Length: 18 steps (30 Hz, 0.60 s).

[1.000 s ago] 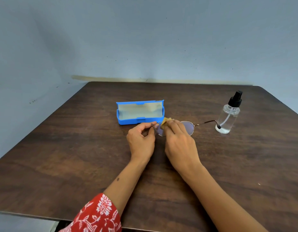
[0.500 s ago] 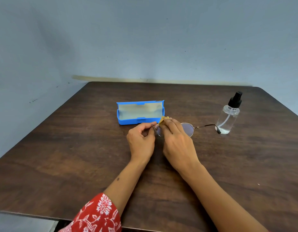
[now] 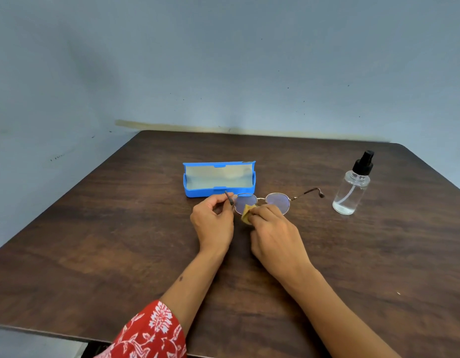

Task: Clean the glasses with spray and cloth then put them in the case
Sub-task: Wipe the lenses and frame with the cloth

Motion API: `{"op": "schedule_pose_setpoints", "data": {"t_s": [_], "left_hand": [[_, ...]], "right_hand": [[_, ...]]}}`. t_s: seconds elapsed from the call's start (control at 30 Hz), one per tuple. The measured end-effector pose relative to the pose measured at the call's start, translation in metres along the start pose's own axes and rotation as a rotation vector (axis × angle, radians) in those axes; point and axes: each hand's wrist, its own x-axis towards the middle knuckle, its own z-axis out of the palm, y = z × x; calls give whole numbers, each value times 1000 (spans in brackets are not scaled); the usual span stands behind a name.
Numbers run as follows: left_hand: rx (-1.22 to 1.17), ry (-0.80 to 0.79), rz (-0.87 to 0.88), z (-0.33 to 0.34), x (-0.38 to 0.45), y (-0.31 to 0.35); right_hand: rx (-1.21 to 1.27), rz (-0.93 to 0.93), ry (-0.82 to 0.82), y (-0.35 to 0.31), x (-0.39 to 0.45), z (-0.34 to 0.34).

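Round metal-framed glasses (image 3: 278, 201) are held just above the dark wooden table (image 3: 120, 241), in front of the open blue case (image 3: 218, 180). My left hand (image 3: 213, 223) pinches the left temple near its hinge. My right hand (image 3: 275, 236) pinches a small yellow cloth (image 3: 247, 213) against the lower edge of the left lens. The right temple sticks out toward the clear spray bottle (image 3: 351, 188) with a black nozzle, standing at the right.
The case stands with its lid up and a pale lining showing inside. A blue-grey wall runs behind the table's far edge. The table's near edge lies close to my body.
My right hand with the cloth has slid down off the left lens to its lower edge, so both lenses now show. The glasses have turned a little; the left hand keeps its pinch.
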Motion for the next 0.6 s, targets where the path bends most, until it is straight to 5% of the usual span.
{"op": "schedule_pose_setpoints", "data": {"t_s": [0.27, 0.6], "left_hand": [[-148, 69, -131, -4, 7, -1], [-210, 70, -209, -4, 7, 2]], "right_hand": [[451, 402, 424, 27, 1, -14], [164, 270, 263, 27, 2, -4]]}}
